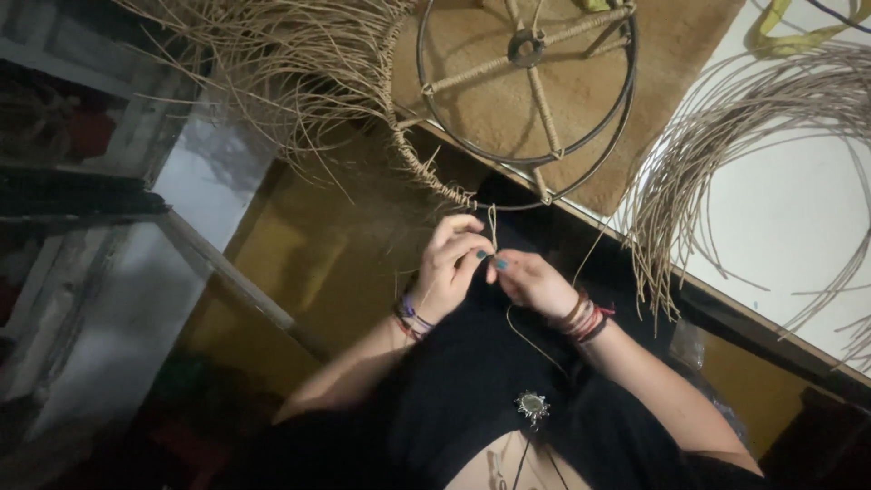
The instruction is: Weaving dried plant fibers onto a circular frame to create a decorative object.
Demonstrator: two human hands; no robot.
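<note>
Rattan strand (493, 220) pinched between both hands, just below metal hoop frame (529, 86) at table (780, 218) edge. Left hand (451, 263) and right hand (531, 281) each in narrow grip on it. Spokes wrapped; rim woven only along left stretch, loose ends (272, 63) splaying. Most rim bare. Spare rattan bundle (717, 136) lay right.
</note>
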